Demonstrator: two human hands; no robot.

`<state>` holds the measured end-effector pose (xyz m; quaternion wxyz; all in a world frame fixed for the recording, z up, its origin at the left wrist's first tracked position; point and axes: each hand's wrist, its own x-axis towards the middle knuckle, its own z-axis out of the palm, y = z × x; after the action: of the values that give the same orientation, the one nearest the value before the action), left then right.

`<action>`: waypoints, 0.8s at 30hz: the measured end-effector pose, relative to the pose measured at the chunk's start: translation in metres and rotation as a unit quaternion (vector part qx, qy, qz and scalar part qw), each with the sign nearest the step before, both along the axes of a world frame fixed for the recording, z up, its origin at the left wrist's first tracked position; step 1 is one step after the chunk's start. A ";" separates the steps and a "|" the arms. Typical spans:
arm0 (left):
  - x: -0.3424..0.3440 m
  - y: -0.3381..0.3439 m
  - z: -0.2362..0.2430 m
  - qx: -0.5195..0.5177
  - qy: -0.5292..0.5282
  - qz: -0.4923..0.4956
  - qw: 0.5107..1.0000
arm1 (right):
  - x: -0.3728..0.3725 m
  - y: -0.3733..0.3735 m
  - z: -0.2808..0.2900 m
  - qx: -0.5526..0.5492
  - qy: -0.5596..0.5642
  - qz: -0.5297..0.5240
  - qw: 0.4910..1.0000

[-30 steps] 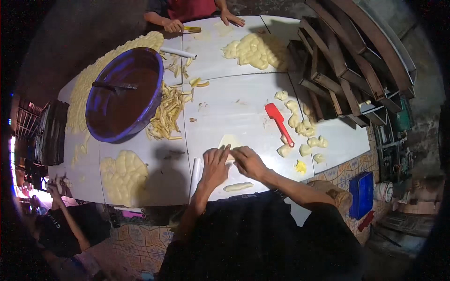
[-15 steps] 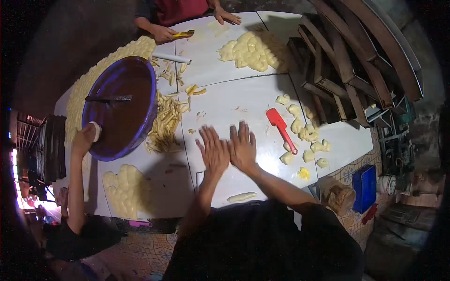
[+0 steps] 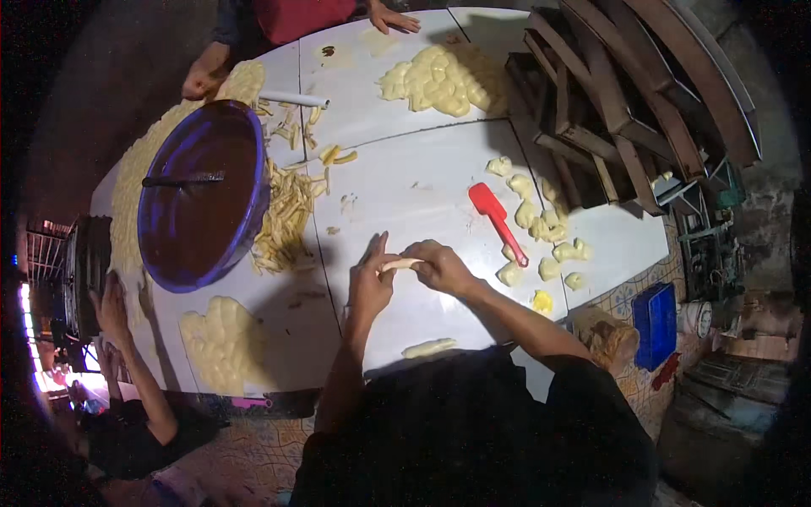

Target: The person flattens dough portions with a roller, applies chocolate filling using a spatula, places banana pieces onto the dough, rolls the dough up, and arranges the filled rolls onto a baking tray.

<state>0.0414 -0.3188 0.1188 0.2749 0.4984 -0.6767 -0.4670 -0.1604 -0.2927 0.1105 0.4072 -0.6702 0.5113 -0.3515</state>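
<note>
Between my hands a thin, pale roll of dough [image 3: 399, 264] is held raised over the white table [image 3: 397, 177]. My left hand [image 3: 370, 283] pinches its left end, and my right hand [image 3: 443, 269] has curled fingers around its right end. Below them, near the front edge, lies another pale dough roll [image 3: 428, 347]. A red spatula [image 3: 498, 221] rests to the right among small dough lumps [image 3: 549, 269], with a bright yellow dab [image 3: 542, 300] lower down.
Left stand a purple tub [image 3: 258, 190] of brown liquid, banana strips [image 3: 291, 211] and dough sheets [image 3: 215, 338]. Stacked metal frames [image 3: 629, 127] fill the back right. A co-worker's hand [image 3: 112, 308] is at the left edge; another person's hand [image 3: 390, 20] rests across the table.
My hands went from flat, fingers outstretched on the table, to gripping the roll. The left co-worker's hand moved down from the tub; the far person's other hand moved left, without the yellow tool.
</note>
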 end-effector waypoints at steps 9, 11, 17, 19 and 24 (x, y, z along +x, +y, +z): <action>0.025 0.148 0.025 -0.046 -0.068 -0.099 0.992 | -0.023 0.134 0.016 0.073 0.020 0.194 0.978; 0.023 0.158 0.033 -0.050 -0.063 -0.048 0.996 | -0.023 0.146 0.021 0.032 0.069 0.109 0.991; 0.026 0.173 0.023 -0.080 -0.116 0.038 0.989 | -0.024 0.156 0.027 0.081 0.132 0.115 0.981; 0.023 0.182 0.016 -0.101 -0.126 0.098 0.982 | -0.012 0.150 0.033 -0.080 0.195 0.137 0.968; 0.021 0.173 -0.006 0.189 0.146 0.205 0.949 | 0.022 0.122 -0.024 -0.163 0.187 0.247 0.937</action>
<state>0.0624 -0.1460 0.1132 0.3612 0.5954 -0.4117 -0.5878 -0.1387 -0.1709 0.0866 0.2631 -0.8861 0.3327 -0.1867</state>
